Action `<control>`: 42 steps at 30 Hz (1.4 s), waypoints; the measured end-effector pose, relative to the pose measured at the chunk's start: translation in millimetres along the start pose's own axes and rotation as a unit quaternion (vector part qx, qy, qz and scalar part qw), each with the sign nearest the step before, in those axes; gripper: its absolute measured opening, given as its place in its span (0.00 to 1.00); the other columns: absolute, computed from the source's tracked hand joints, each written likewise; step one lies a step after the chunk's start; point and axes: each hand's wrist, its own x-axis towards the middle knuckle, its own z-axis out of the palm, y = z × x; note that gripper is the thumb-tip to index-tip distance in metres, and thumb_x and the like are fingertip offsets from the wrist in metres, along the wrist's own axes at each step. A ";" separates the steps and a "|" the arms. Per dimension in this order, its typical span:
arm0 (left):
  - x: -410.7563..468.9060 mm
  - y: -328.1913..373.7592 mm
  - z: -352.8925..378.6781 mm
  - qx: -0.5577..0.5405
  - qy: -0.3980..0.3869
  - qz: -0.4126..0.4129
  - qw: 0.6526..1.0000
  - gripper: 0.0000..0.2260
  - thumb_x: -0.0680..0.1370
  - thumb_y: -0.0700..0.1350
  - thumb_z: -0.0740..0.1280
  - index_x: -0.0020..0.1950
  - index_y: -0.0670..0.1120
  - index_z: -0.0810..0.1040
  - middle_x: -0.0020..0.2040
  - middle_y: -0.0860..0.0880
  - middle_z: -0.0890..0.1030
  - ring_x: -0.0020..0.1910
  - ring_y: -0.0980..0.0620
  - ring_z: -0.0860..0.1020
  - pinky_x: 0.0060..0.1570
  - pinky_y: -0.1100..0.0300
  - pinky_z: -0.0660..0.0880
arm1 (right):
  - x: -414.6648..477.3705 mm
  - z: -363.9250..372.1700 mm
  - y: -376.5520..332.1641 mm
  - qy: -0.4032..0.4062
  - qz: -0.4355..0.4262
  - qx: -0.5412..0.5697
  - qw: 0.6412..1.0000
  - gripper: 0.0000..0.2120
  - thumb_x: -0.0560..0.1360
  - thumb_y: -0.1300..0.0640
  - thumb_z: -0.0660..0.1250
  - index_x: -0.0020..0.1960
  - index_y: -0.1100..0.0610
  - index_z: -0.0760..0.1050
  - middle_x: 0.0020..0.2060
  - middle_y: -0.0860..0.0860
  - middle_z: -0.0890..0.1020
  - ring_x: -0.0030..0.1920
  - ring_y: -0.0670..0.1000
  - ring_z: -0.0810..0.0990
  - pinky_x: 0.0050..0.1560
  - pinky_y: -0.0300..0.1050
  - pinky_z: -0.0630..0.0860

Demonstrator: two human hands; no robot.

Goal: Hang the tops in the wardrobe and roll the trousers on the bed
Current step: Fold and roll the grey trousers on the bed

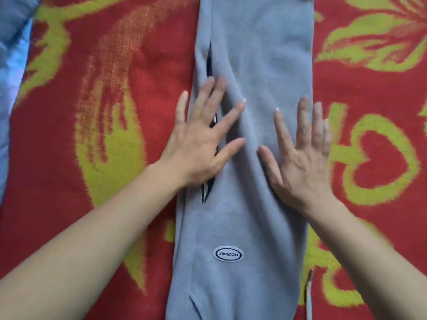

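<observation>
both hands, left hand (198,144) and right hand (302,155), lie flat with fingers spread on the grey trousers (254,54), gripping nothing, on the red blanket (97,93).

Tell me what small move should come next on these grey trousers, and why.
Probably slide both flat hands apart to press out the fold standing between them. The left hand and right hand lie open on the grey sweatpants, spread lengthwise on the red and yellow blanket, and nothing in view is rolled; rolling over that fold would likely trap it.
</observation>
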 end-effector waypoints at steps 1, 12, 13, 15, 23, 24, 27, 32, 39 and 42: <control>-19.4 1.1 11.7 0.035 -0.053 0.010 0.998 0.28 0.82 0.62 0.47 0.80 0.54 0.52 0.81 0.43 0.46 0.80 0.44 0.44 0.74 0.37 0.47 | -17.9 4.6 2.8 -0.040 -0.003 -0.001 0.999 0.31 0.81 0.37 0.50 0.80 0.49 0.56 0.80 0.60 0.51 0.79 0.64 0.49 0.76 0.63 0.50; -77.7 7.0 13.5 0.018 -0.099 -0.167 0.981 0.28 0.83 0.57 0.49 0.81 0.51 0.44 0.80 0.39 0.42 0.79 0.42 0.42 0.77 0.45 0.42 | -41.0 -17.9 14.1 -0.227 0.044 -0.023 0.973 0.34 0.81 0.36 0.48 0.81 0.48 0.46 0.80 0.58 0.44 0.79 0.63 0.44 0.77 0.60 0.48; -97.5 13.1 12.8 0.008 -0.103 -0.182 0.978 0.29 0.83 0.57 0.50 0.81 0.50 0.44 0.80 0.39 0.43 0.79 0.42 0.43 0.77 0.46 0.41 | -54.0 -22.7 14.0 -0.234 0.052 -0.014 0.971 0.33 0.81 0.37 0.50 0.81 0.50 0.47 0.80 0.59 0.45 0.79 0.64 0.46 0.77 0.59 0.50; -143.2 33.3 11.3 -0.033 -0.098 -0.213 0.972 0.31 0.83 0.58 0.53 0.81 0.47 0.45 0.80 0.39 0.45 0.79 0.43 0.45 0.77 0.46 0.43 | -92.6 -30.9 6.5 -0.239 0.108 0.056 0.963 0.34 0.81 0.39 0.54 0.81 0.52 0.48 0.80 0.61 0.47 0.79 0.63 0.48 0.77 0.56 0.52; -343.5 161.7 -0.3 -0.210 -0.181 -0.394 0.876 0.40 0.74 0.69 0.55 0.72 0.38 0.63 0.66 0.38 0.73 0.63 0.39 0.70 0.63 0.45 0.68 | -320.4 -63.7 -90.3 -0.188 0.458 0.270 0.826 0.37 0.73 0.28 0.57 0.73 0.52 0.66 0.60 0.54 0.74 0.63 0.57 0.73 0.64 0.53 0.70; -360.1 171.4 0.6 -0.246 -0.187 -0.422 0.852 0.40 0.72 0.71 0.55 0.72 0.41 0.62 0.64 0.39 0.74 0.62 0.39 0.72 0.61 0.46 0.70 | -344.5 -66.0 -100.1 -0.192 0.466 0.274 0.819 0.36 0.73 0.27 0.56 0.71 0.50 0.67 0.58 0.53 0.75 0.61 0.55 0.74 0.62 0.53 0.72; -387.6 188.9 7.4 -0.389 -0.189 -0.531 0.729 0.35 0.73 0.71 0.61 0.72 0.52 0.59 0.65 0.47 0.76 0.63 0.42 0.75 0.60 0.50 0.72 | -390.5 -65.2 -119.2 -0.229 0.515 0.350 0.748 0.36 0.70 0.23 0.57 0.67 0.46 0.68 0.58 0.49 0.77 0.62 0.52 0.75 0.61 0.53 0.72; -409.8 197.0 14.2 -0.503 -0.164 -0.563 0.635 0.24 0.72 0.63 0.71 0.63 0.53 0.75 0.62 0.54 0.79 0.61 0.53 0.77 0.65 0.50 0.72 | -398.9 -58.1 -130.6 -0.257 0.564 0.488 0.614 0.37 0.68 0.21 0.56 0.60 0.50 0.75 0.58 0.49 0.79 0.58 0.51 0.76 0.59 0.49 0.70; -411.5 210.4 -4.4 -0.658 -0.047 -0.564 0.497 0.20 0.77 0.43 0.70 0.68 0.44 0.75 0.59 0.44 0.83 0.59 0.43 0.80 0.51 0.51 0.79 | -403.9 -75.8 -120.6 -0.238 0.498 0.667 0.501 0.29 0.71 0.34 0.69 0.58 0.58 0.80 0.51 0.53 0.86 0.52 0.55 0.85 0.51 0.55 0.83; -409.0 224.7 -27.6 -0.698 -0.032 -0.562 0.443 0.21 0.76 0.42 0.71 0.69 0.42 0.75 0.60 0.42 0.82 0.58 0.43 0.81 0.51 0.52 0.79 | -403.6 -91.5 -123.7 -0.190 0.481 0.697 0.497 0.16 0.78 0.45 0.67 0.57 0.56 0.79 0.50 0.53 0.86 0.46 0.51 0.86 0.40 0.47 0.82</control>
